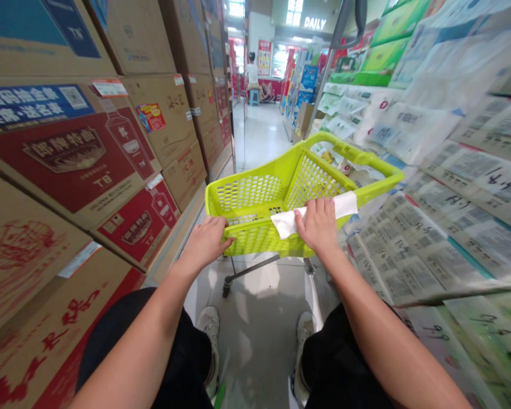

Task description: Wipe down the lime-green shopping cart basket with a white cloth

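A lime-green plastic shopping basket (255, 196) on a wheeled frame stands in front of me in a narrow aisle. My left hand (206, 241) grips the basket's near rim at the left, fingers curled over the edge. My right hand (319, 224) lies on the near rim at the right and presses a white cloth (344, 205) against it, fingers bent over the cloth. The basket looks empty inside. My legs and pale shoes show below, on the tiled floor.
Stacked cardboard cartons (80, 165), some red-printed, wall the left side. Shelves of wrapped packs (447, 187) line the right, close to the basket. The tiled aisle (259, 130) runs ahead to a person (252, 71) standing far off near a doorway.
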Tool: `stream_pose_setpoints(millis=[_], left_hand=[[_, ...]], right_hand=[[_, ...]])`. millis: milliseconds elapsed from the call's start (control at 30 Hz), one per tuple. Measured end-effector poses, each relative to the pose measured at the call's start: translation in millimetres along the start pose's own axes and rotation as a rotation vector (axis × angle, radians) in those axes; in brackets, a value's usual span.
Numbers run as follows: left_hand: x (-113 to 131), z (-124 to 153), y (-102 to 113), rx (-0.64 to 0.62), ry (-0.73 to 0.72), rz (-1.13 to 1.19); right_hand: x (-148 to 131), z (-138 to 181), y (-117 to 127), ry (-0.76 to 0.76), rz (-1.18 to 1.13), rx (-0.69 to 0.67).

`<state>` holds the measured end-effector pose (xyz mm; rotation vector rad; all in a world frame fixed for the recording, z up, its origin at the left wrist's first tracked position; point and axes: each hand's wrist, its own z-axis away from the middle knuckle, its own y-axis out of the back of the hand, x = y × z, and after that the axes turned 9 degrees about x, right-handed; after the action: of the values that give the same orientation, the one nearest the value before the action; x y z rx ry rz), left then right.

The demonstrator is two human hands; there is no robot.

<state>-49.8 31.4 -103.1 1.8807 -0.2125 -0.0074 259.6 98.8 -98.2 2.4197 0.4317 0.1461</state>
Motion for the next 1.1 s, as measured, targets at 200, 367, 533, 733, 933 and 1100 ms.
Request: stream_pose_setpoints(millis=[200, 367, 533, 733, 933, 1100], left_hand=[[16.8, -3.0, 0.4, 0.029, 0.087, -0.004], [11.5, -5.1, 1.8, 0.028, 0.058, 0.002], [5.0, -6.8, -0.6, 0.007, 0.054, -0.018], [12.6, -2.8, -0.2, 0.015, 0.081, -0.019], [8.8, -2.3, 5.5, -0.003, 0.071, 0.013], [2.6, -4.4, 5.4, -0.015, 0.077, -0.002]], right_hand=[[-82.4, 25.5, -13.7, 0.112, -0.278, -0.089], [-77.6, 20.8, -11.4, 0.1, -0.339, -0.125], [-8.0, -2.6, -5.0, -0.12, -0.122, 0.035], [-34.1, 8.6, -7.1, -0.067, -0.133, -0.014], [-101.1, 26.4, -8.0, 0.183, -0.357, -0.136], [-32.6, 0.0, -10.0, -0.016, -0.146, -0.013]])
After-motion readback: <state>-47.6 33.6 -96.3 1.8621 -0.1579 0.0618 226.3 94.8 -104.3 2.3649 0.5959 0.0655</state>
